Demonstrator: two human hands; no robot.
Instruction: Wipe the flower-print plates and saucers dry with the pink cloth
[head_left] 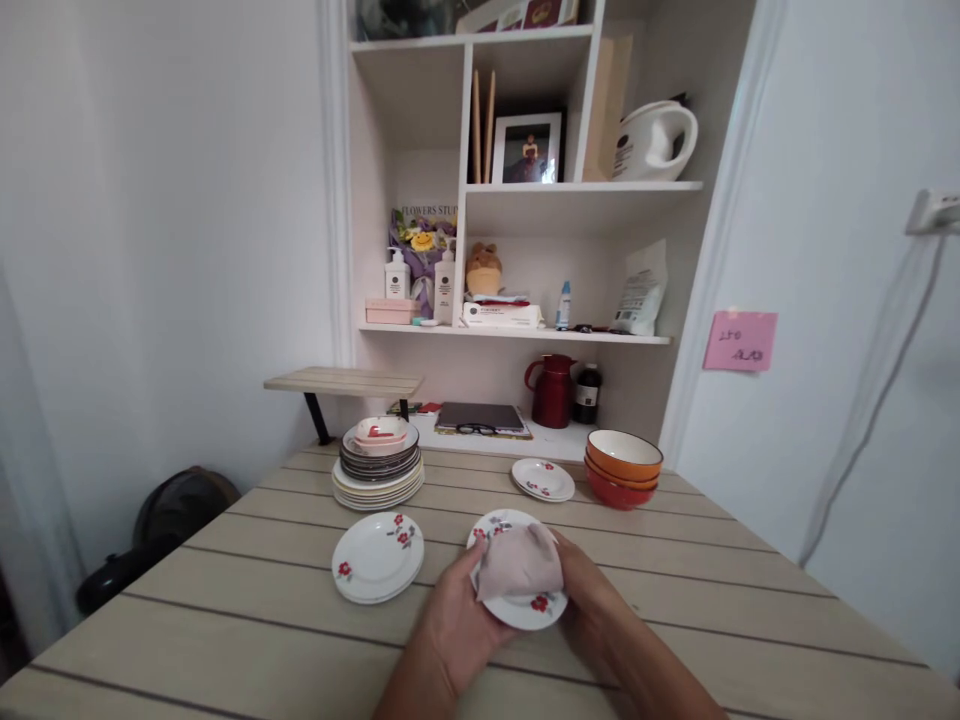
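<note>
While we've got both hands busy at the near middle of the wooden table point(225, 630), here's how it all sits, folks. The white plate point(534, 614) with red flowers is right in front of us, tipped a little our way, with a pinkish cloth point(520, 568) lying over most of its middle. Our left hand point(466, 600) is wrapped on the plate's left edge, thumb up along the rim by the cloth and the fingers tucked underneath. Our right hand point(581, 585) is at the right edge, up against both cloth and plate, but its fingers are mostly hidden, so we honestly can't tell whether it's pinching the cloth, the rim or both. Just left of our hands there's a little pile of matching flowered plates point(375, 560), and behind that a taller stack of dishes point(379, 493) topped by a small pale bowl point(379, 432). Farther back, past our plate, are some smaller flowered saucers point(543, 480), with nested orange and red bowls point(624, 468) just to their right. Beyond the table, we've got a red jug point(553, 392) next to a dark bottle point(588, 395), and a closed laptop point(480, 414) with glasses point(477, 429) in front.
</note>
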